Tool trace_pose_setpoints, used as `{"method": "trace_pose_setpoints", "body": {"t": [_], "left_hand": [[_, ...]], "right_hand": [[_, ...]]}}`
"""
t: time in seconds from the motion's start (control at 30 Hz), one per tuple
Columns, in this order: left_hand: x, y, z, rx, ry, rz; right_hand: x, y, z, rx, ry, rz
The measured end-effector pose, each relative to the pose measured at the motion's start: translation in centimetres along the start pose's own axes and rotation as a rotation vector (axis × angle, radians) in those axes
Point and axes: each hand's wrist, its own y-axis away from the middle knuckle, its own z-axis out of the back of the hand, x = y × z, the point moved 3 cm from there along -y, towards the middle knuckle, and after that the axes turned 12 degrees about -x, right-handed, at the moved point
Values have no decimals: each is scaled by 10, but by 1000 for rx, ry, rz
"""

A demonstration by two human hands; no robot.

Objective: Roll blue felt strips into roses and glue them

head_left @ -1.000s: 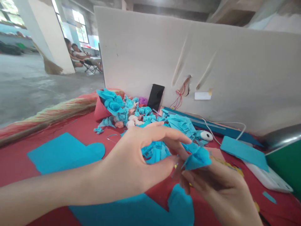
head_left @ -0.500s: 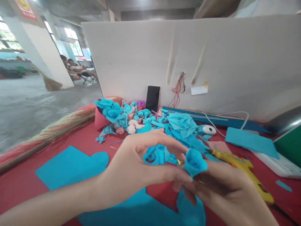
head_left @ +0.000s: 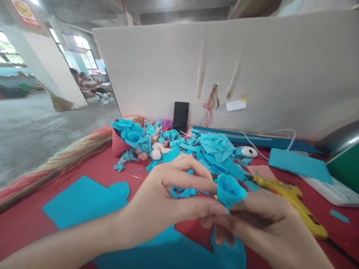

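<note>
A blue paper flower (head_left: 230,190) is held up above the red worktop (head_left: 98,166), between the left hand (head_left: 171,192) and the right hand (head_left: 267,220), its rolled petals turned upward! Its left side is pinched by the left hand, with the forefinger set near the rim and the thumb lower down; its base is gripped by the curled right hand, though how those fingertips are placed cannot be told, partly hidden as they are. Below the wrists a large blue sheet (head_left: 157,251) is laid out, and off to the left a blue cut-out (head_left: 80,200) is seen. Behind the flower, blue scraps (head_left: 217,147) are heaped. Beside the right hand, a yellow glue gun (head_left: 293,200) is laid on its side. At the back left, blue flowers (head_left: 132,133) are gathered in a pink cone (head_left: 118,142), and a black phone (head_left: 181,116) is propped against the white board (head_left: 157,67)
</note>
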Motion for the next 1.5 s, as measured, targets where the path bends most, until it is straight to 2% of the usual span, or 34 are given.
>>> {"method": "trace_pose_setpoints", "body": {"t": [0.1, 0.27, 0.4, 0.53, 0.67, 0.87, 1.1, 1.3, 1.5], "left_hand": [[2, 1, -1, -4, -13, -10], [3, 2, -2, -7, -1, 5], [4, 3, -3, -22, 26, 17], [5, 4, -5, -33, 50, 28], [5, 3, -5, -57, 73, 42], [3, 3, -5, -67, -17, -34], [2, 5, -5, -76, -14, -20], [2, 4, -6, -56, -60, -64], [0, 4, -5, -9, -112, -126]], "right_hand": [[-2, 3, -2, -101, -24, -63], [0, 2, -1, -113, -21, -28], [-1, 0, -1, -22, -12, 26], [-1, 2, -1, -107, -29, -1], [1, 5, -4, -127, -12, -43], [2, 4, -4, -198, -79, -60], [2, 3, -4, -186, -63, -15], [4, 4, -3, -187, 0, 25], [4, 1, 0, -108, 45, 88]]}}
